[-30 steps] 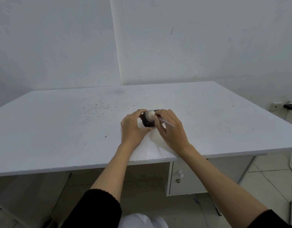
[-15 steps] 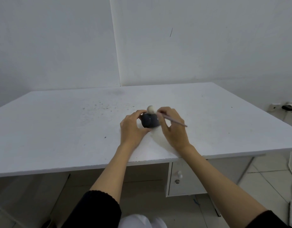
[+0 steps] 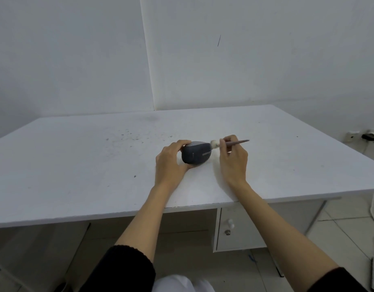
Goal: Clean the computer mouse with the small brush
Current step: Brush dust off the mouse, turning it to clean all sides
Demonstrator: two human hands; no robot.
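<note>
Brush head shifted from above the mouse to its right end since half a second ago. Right hand (image 3: pixel 232 159) fingers were pinched on the thin brown-handled, white-bristled small brush (image 3: pixel 228 143). Left hand (image 3: pixel 171 160) fingers clamped the dark grey rounded plastic computer mouse (image 3: pixel 195 153), mid-desk on the white tabletop (image 3: pixel 76 165).

no text, label, brand or number can be read on anything before me, neither on the mouse (image 3: pixel 196 154) nor on my brush (image 3: pixel 228 143).
</note>
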